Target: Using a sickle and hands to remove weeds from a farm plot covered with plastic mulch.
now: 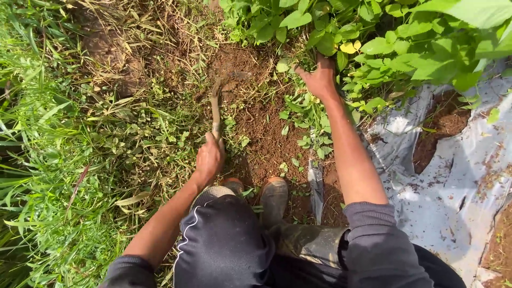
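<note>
Weeds gripped at the edge of the mulch sheet

Soil [266,133] lies bare in front of my boots [274,200] — I squat low so both hands reach it. My left hand [209,157] is closed around the handle of a short digging tool [216,106], its tip resting in the dirt, angled away from me. My right hand [321,80] is clenched on a clump of weeds [304,109] under the leafy plants [384,37], just beside the grey plastic mulch sheet [453,176]. Holes in that sheet hold only brown earth, as far as I can see
</note>
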